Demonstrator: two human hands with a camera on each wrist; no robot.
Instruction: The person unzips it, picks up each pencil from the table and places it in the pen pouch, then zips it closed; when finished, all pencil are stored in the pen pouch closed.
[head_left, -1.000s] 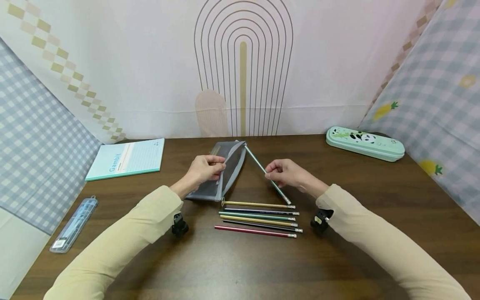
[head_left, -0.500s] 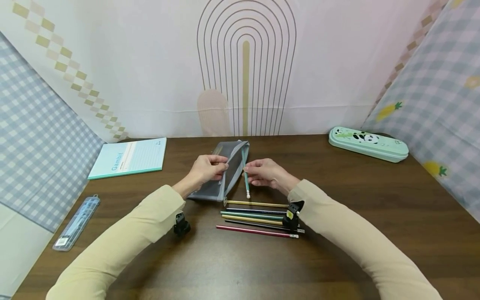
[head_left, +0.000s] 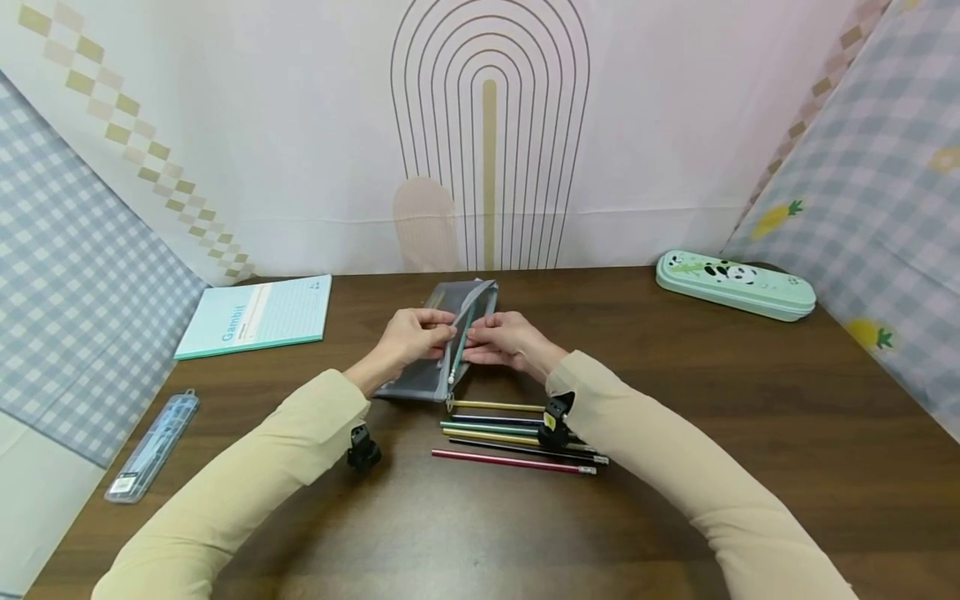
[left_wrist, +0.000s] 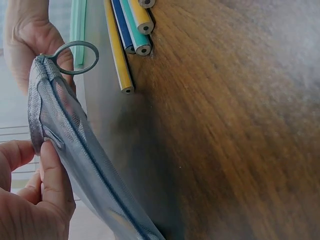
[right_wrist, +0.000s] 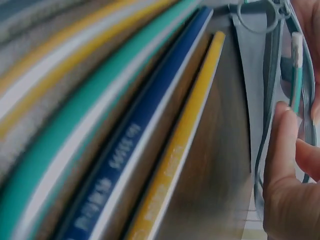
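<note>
A grey mesh zip pouch (head_left: 408, 383) lies on the table with its mouth held apart. My left hand (head_left: 405, 343) pinches one edge of that mouth between thumb and fingers, plainly seen in the left wrist view. A green pencil (head_left: 459, 350) slants in the opening, its white-tipped eraser end toward me. My right hand (head_left: 513, 342) holds this pencil at the pouch's other edge; in the right wrist view the eraser end (right_wrist: 297, 50) sticks up past the fingers. The pencil's far end is hidden by the pouch. A metal ring (left_wrist: 77, 57) hangs at the pouch's near corner.
Several pencils lie in a row in front of the pouch, a red pencil (head_left: 510, 462) nearest me. A notebook (head_left: 255, 317) and a clear plastic case (head_left: 152, 446) are on the left. At the back right sits a mint panda pencil case (head_left: 735, 286).
My right hand has moved left with the green pencil, which has swung from outside the pouch into its mouth. My left hand keeps hold of the pouch edge.
</note>
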